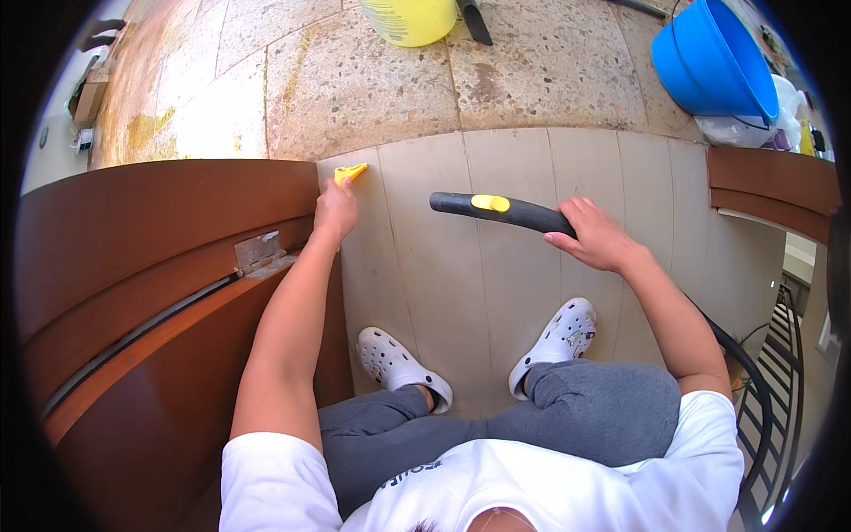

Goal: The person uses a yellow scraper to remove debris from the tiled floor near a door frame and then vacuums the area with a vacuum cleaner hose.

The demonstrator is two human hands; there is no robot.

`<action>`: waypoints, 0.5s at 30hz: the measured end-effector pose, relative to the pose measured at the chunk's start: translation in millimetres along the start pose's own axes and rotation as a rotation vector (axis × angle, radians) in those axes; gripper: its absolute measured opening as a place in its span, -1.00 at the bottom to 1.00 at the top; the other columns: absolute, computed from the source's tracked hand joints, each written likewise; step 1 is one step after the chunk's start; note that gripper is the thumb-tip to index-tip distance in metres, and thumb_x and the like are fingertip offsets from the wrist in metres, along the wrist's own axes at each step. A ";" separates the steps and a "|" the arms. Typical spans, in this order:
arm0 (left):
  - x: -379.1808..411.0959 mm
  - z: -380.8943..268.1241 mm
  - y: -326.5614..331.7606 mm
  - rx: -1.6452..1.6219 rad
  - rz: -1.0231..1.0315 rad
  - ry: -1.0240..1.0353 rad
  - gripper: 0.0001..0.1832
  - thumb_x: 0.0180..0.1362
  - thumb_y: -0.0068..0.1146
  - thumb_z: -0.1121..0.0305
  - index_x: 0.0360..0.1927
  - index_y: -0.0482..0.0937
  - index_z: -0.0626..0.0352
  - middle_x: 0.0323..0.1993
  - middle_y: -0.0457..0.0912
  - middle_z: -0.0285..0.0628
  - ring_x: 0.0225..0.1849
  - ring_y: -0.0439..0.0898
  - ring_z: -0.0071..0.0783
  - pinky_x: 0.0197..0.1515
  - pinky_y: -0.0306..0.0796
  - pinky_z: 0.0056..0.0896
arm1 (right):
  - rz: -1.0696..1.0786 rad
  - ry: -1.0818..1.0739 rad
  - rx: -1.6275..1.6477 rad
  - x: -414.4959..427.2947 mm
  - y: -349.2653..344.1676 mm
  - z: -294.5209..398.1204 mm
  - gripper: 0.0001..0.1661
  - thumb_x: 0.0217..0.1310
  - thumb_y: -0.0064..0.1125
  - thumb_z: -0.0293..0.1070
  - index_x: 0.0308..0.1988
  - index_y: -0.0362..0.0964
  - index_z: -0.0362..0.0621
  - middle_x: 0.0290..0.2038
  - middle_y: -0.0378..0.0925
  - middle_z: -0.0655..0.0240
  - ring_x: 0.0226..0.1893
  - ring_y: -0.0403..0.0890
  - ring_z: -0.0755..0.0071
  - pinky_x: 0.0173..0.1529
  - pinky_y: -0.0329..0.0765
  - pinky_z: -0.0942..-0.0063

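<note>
My left hand grips a small yellow plastic tool, perhaps a scraper, most of whose handle is hidden in the fist. It is at the left side of the grey plank-like floor, close to the end of the brown wooden door frame. In my right hand is the curved black handle tube of a vacuum cleaner, with a yellow slider on top. The tube's open end points left, towards my left hand, apart from it. A black hose runs down behind my right forearm.
A brown door with a metal hinge stands left. Beyond the floor's edge lie stone tiles, a yellow bucket, a black nozzle and a blue bucket. Metal railings are at right. My white clogs rest below.
</note>
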State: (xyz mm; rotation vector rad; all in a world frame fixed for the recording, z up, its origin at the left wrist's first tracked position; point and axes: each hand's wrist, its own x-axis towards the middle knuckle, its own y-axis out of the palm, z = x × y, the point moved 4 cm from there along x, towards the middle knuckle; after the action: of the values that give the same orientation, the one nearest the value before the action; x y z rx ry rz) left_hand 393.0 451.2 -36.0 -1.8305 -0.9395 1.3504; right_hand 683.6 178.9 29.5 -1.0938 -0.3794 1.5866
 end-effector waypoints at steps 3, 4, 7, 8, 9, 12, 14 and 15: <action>-44.2 2.8 21.3 -0.020 0.089 -0.053 -0.58 0.32 -0.35 0.09 -0.06 0.23 0.31 -0.20 0.49 0.34 -0.12 0.48 0.26 -0.09 0.36 0.04 | -0.038 0.054 0.035 -44.1 -2.9 -39.6 -0.46 0.17 0.02 0.03 -0.13 0.30 -0.26 -0.19 0.41 0.09 -0.11 0.39 0.06 0.00 0.35 0.22; -58.2 8.0 29.7 0.000 0.069 -0.058 -0.59 0.32 -0.36 0.09 -0.07 0.22 0.28 -0.21 0.50 0.33 -0.12 0.47 0.26 -0.11 0.35 0.05 | -0.032 0.098 0.071 -56.0 2.3 -50.9 -0.47 0.17 0.02 0.02 -0.12 0.30 -0.24 -0.19 0.42 0.09 -0.11 0.41 0.04 -0.01 0.36 0.21; -66.0 13.1 33.4 -0.030 0.002 -0.074 -0.57 0.32 -0.34 0.06 -0.09 0.23 0.30 -0.29 0.52 0.26 -0.24 0.53 0.19 -0.20 0.37 0.02 | -0.028 0.209 0.161 -67.1 16.8 -69.4 -0.48 0.17 0.01 0.02 -0.08 0.29 -0.20 -0.16 0.45 0.08 -0.12 0.47 -0.01 -0.04 0.40 0.17; -56.4 13.0 36.0 -0.048 -0.004 -0.072 -0.56 0.32 -0.34 0.05 -0.10 0.24 0.30 -0.34 0.52 0.21 -0.32 0.54 0.11 -0.28 0.39 -0.02 | -0.043 0.224 0.177 -62.7 16.8 -71.2 -0.48 0.18 0.00 0.02 -0.06 0.29 -0.19 -0.14 0.46 0.08 -0.12 0.48 -0.03 -0.05 0.41 0.16; -44.5 16.2 35.9 -0.063 -0.020 -0.083 -0.56 0.32 -0.33 0.03 -0.11 0.25 0.29 -0.39 0.51 0.15 -0.39 0.55 0.03 -0.36 0.41 -0.06 | -0.053 0.223 0.195 -54.7 15.5 -71.6 -0.47 0.19 0.00 0.03 -0.04 0.28 -0.17 -0.12 0.47 0.08 -0.12 0.50 -0.05 -0.07 0.42 0.15; -42.5 -5.8 31.8 -0.191 0.004 -0.192 -0.55 0.31 -0.32 0.03 -0.11 0.26 0.29 -0.31 0.52 0.20 -0.26 0.52 0.12 -0.21 0.37 -0.03 | -0.316 0.257 0.086 -14.0 -48.4 -80.0 -0.42 0.22 -0.06 0.07 0.07 0.25 -0.10 -0.12 0.50 0.06 -0.12 0.51 -0.05 -0.09 0.45 0.14; -46.9 -10.2 34.5 -0.234 0.001 -0.201 -0.57 0.30 -0.30 0.04 -0.13 0.28 0.28 -0.39 0.54 0.12 -0.34 0.55 0.08 -0.28 0.42 -0.05 | -0.262 0.249 -0.107 23.5 -94.9 -80.1 -0.44 0.22 -0.08 0.11 0.05 0.28 -0.04 -0.20 0.54 0.09 -0.15 0.53 -0.01 -0.10 0.45 0.15; -55.1 -13.0 38.4 -0.310 0.015 -0.221 -0.57 0.30 -0.30 0.03 -0.14 0.29 0.26 -0.45 0.52 0.06 -0.43 0.54 -0.02 -0.38 0.42 -0.10 | -0.212 0.220 -0.194 40.8 -112.9 -75.3 -0.46 0.21 -0.09 0.12 0.02 0.30 -0.03 -0.26 0.55 0.10 -0.19 0.54 0.00 -0.13 0.46 0.15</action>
State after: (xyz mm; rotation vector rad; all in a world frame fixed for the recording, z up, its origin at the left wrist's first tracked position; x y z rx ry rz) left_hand 400.4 383.2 -38.4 -1.9414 -1.3154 1.5062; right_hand 813.2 230.3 54.8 -1.3171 -0.4912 1.2477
